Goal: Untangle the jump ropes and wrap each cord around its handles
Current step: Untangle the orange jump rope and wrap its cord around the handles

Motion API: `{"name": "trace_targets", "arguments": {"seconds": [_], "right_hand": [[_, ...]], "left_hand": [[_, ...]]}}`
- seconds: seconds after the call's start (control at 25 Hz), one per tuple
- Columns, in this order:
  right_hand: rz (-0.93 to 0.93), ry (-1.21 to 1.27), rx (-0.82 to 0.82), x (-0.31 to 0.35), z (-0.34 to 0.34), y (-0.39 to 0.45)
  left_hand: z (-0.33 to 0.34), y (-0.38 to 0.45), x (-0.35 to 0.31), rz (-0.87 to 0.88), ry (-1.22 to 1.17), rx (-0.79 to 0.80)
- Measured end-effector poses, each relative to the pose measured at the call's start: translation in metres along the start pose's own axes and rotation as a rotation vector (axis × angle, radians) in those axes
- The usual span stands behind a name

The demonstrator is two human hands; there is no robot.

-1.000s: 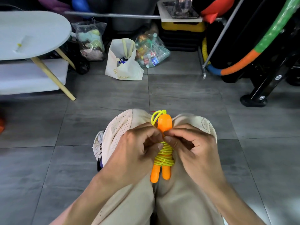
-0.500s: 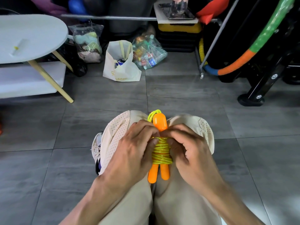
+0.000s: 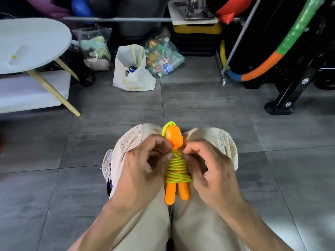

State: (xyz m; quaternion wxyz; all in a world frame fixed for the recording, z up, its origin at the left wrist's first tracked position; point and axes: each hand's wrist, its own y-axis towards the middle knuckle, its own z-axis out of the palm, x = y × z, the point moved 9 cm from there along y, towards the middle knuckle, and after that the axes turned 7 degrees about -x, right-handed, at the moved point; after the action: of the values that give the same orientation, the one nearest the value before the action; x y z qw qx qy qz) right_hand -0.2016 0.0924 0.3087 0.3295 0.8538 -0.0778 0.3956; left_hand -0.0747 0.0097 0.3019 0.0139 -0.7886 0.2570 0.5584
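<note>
Looks like the tuck-in stage: yellow cord (image 3: 176,168) is coiled round the orange handles (image 3: 175,185) on their lap, left hand (image 3: 145,171) and right hand (image 3: 212,171) both pinching the top coils, loose end needs securing next

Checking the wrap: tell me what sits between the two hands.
In the head view, the orange handles bound in yellow cord lie between the left hand and right hand; both pinch the cord.
</note>
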Motion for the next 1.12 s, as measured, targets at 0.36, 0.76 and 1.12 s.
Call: {"name": "trace_targets", "arguments": {"seconds": [0.36,0.76,1.12], "right_hand": [[0.041,0.011,-0.034,-0.004,-0.001,-0.003],[0.059,-0.01,-0.091,0.002,-0.012,-0.004],[0.007,-0.332,-0.22,0.023,-0.015,-0.016]], "left_hand": [[0.011,0.007,0.006,-0.114,-0.202,0.132],[0.031,0.0,0.022,-0.498,-0.704,0.066],[0.029,-0.001,0.011,-0.333,-0.562,0.056]]}}
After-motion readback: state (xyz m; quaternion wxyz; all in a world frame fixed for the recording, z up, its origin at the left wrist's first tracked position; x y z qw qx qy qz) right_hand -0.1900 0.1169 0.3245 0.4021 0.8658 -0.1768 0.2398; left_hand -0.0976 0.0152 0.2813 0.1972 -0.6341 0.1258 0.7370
